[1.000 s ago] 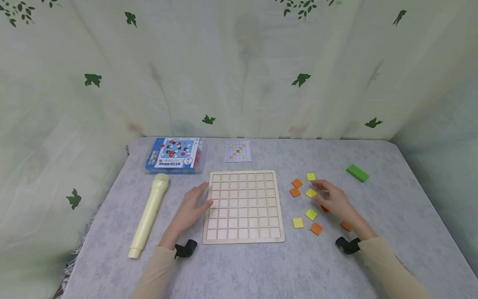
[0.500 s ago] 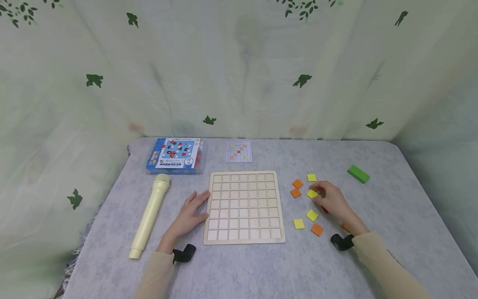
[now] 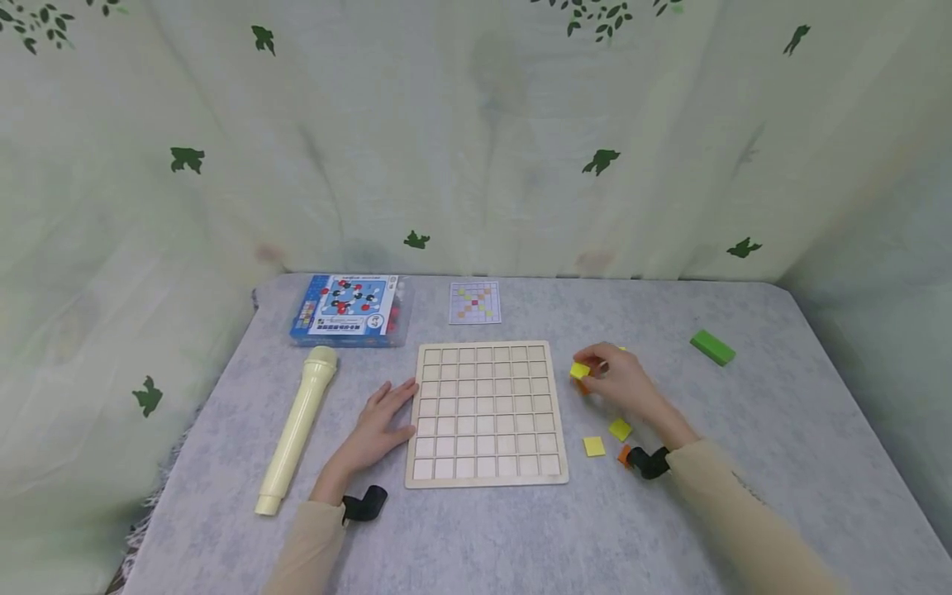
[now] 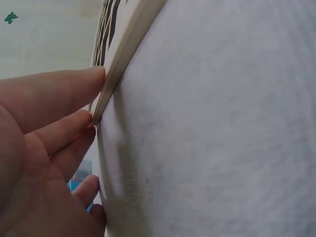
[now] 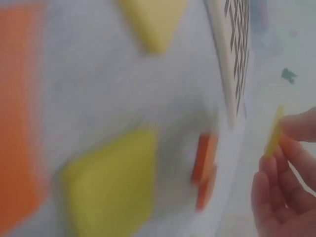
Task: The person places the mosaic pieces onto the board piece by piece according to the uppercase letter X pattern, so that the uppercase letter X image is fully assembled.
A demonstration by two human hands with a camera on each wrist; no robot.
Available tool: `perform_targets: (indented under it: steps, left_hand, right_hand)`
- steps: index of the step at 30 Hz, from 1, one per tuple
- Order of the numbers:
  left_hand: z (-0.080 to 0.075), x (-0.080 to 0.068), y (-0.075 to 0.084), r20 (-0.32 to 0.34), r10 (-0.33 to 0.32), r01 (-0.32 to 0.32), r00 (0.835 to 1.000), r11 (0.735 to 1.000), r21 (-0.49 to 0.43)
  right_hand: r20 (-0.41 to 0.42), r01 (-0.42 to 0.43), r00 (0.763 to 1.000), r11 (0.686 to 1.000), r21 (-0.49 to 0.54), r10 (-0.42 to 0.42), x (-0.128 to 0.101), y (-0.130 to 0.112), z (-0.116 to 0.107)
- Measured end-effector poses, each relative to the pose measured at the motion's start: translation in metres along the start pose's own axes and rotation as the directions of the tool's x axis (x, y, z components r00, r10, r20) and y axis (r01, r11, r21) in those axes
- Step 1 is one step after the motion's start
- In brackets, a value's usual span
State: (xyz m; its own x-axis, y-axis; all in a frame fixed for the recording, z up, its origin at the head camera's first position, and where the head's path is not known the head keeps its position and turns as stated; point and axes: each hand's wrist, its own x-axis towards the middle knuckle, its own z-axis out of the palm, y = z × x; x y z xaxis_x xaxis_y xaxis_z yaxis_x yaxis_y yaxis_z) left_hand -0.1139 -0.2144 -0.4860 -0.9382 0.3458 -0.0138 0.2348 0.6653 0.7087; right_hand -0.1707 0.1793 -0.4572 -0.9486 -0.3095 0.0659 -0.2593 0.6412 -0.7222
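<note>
Yellow tile is pinched in the right hand grip above the counter; fingertips of the flat, empty left hand against the wooden board edge are shown only at the left wrist.

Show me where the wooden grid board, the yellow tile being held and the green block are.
wooden grid board (image 3: pixel 487 413): head view, on the middle cells of the grid.
yellow tile (image 3: pixel 579 371): head view, on its flat face, at the right hand's fingertips.
green block (image 3: pixel 711 347): head view, on its top face.
</note>
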Motion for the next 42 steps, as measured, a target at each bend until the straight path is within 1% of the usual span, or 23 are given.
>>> perform_targets:
  steps: [4,7,12,16,19,21,25,28,32,38,40,42]
  left_hand:
    - [-0.001,0.0,0.001,0.002,-0.007,0.007,1.0,1.0,0.001]
    - [-0.001,0.0,0.0,0.007,-0.014,0.014,1.0,1.0,-0.004]
    - [0.0,0.001,-0.001,0.005,-0.028,0.028,1.0,1.0,-0.003]
    - [0.0,0.001,0.0,-0.002,-0.034,0.034,0.999,0.999,0.001]
    - [0.0,0.001,0.0,0.001,-0.041,0.041,0.999,0.999,-0.003]
    - [0.0,0.001,0.001,0.002,-0.044,0.044,0.999,0.999,-0.006]
    - [0.0,0.001,0.0,0.0,-0.04,0.04,0.999,0.999,-0.009]
    - [0.0,0.001,0.0,-0.001,-0.033,0.033,0.999,0.999,-0.012]
    - [0.001,0.001,-0.001,-0.001,-0.031,0.031,1.0,0.999,-0.012]
    - [0.001,0.001,-0.001,0.0,-0.044,0.044,0.999,0.999,-0.017]
    - [0.002,0.001,-0.001,0.001,-0.048,0.048,0.999,0.999,-0.016]
    - [0.002,0.001,-0.002,0.002,-0.049,0.049,0.999,0.999,-0.013]
  right_hand:
    - [0.049,0.088,0.995,0.996,0.015,-0.088,0.023,-0.02,0.02]
    - [0.097,0.129,0.987,0.991,0.023,-0.131,0.04,-0.034,0.039]
    - [0.197,0.142,0.969,0.988,0.056,-0.15,0.063,-0.059,0.072]
    - [0.254,0.183,0.95,0.983,0.027,-0.184,0.079,-0.074,0.095]
    - [0.278,0.221,0.938,0.975,-0.026,-0.206,0.089,-0.081,0.107]
    - [0.292,0.236,0.932,0.971,-0.042,-0.214,0.093,-0.086,0.112]
    - [0.308,0.301,0.916,0.948,-0.103,-0.258,0.099,-0.094,0.119]
    - [0.304,0.331,0.911,0.933,-0.142,-0.277,0.102,-0.097,0.123]
    - [0.3,0.333,0.914,0.928,-0.168,-0.274,0.103,-0.1,0.126]
    - [0.318,0.335,0.912,0.917,-0.216,-0.259,0.104,-0.1,0.128]
    - [0.318,0.331,0.913,0.921,-0.205,-0.257,0.103,-0.099,0.126]
    - [0.309,0.307,0.919,0.938,-0.164,-0.246,0.1,-0.097,0.121]
